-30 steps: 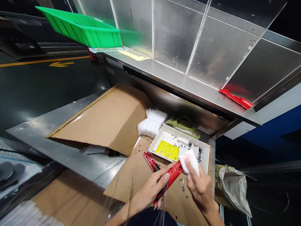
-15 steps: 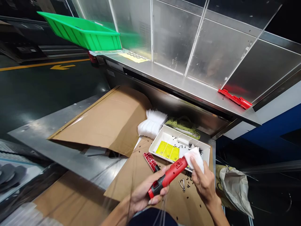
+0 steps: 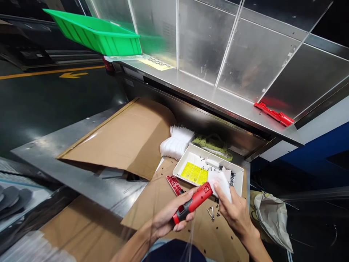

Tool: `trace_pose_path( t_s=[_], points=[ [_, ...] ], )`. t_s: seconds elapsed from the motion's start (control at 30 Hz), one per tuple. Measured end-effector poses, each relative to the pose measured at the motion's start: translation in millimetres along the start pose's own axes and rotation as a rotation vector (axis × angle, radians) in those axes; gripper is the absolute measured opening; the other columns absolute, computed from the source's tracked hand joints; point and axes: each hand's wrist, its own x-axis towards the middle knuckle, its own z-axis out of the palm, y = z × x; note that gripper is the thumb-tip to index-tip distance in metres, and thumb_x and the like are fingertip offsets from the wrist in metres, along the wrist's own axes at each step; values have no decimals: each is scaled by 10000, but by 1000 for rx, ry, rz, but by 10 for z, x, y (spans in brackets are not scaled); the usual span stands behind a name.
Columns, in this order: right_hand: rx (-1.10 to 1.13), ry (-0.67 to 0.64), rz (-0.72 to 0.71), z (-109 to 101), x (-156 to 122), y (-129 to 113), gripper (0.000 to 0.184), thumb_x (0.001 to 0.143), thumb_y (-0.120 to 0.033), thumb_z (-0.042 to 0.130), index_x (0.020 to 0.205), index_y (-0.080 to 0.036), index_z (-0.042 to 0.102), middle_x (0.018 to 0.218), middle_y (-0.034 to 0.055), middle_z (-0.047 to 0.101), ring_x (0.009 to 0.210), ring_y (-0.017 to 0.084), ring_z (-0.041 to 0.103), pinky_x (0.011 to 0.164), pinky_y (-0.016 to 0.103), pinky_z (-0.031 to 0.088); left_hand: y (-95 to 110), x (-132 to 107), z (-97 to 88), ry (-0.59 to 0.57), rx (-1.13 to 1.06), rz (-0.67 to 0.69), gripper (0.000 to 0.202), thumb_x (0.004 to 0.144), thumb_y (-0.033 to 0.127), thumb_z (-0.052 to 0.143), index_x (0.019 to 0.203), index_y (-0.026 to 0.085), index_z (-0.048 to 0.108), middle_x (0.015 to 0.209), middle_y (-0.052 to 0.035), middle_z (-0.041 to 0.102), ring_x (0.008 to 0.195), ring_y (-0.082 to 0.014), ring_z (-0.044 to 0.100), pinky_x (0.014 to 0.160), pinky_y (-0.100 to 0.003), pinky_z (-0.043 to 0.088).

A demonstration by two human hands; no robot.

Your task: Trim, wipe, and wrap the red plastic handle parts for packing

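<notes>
My left hand [image 3: 170, 218] is wrapped round a red and black hand tool [image 3: 192, 202] that points up to the right. My right hand [image 3: 234, 214] pinches a white cloth [image 3: 221, 182] against the tool's upper end. Both hands hover over a brown cardboard sheet [image 3: 163, 203] dotted with small black bits. A small metal clip [image 3: 211, 212] lies on the cardboard between my hands. Just beyond stands a white tray [image 3: 237, 171] with yellow labels [image 3: 195, 173] and small black parts inside.
A red plastic part [image 3: 174, 183] lies left of the tray, a stack of white pieces [image 3: 176, 142] behind it. A big cardboard sheet [image 3: 125, 138] covers the metal table. On the steel shelf rest another red part [image 3: 274, 114] and a green bin [image 3: 95, 32]. A crumpled bag [image 3: 272, 216] hangs at the right.
The tool slid forward through my left hand and then came back a little. My right hand with the cloth moved along the tool's upper end toward the tray.
</notes>
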Motion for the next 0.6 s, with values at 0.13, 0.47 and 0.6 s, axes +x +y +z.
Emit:
trace_pose_path(
  t_s=[0.13, 0.47, 0.6],
  points=[
    [17, 8, 11, 20, 12, -12, 454, 913, -85, 413, 1324, -161, 588, 730, 26, 511, 554, 134, 484, 487, 218, 409, 1, 26, 5, -5, -38, 10, 852, 877, 564, 579, 1523, 161, 196, 545, 45, 538, 347, -51, 330, 311, -137, 190],
    [-38, -8, 24, 83, 54, 15, 411, 934, -116, 407, 1263, -177, 646, 760, 39, 539, 545, 121, 485, 477, 206, 388, -43, 32, 34, 27, -69, 20, 802, 846, 519, 655, 1489, 186, 310, 628, 46, 525, 400, -53, 391, 310, -142, 208],
    [-53, -6, 30, 95, 30, -1, 409, 944, -129, 425, 1300, -175, 620, 724, 24, 521, 538, 119, 475, 464, 202, 369, -71, 50, 39, 23, -44, 27, 739, 895, 504, 590, 1499, 181, 313, 627, 42, 516, 386, -43, 364, 319, -127, 243]
  ],
)
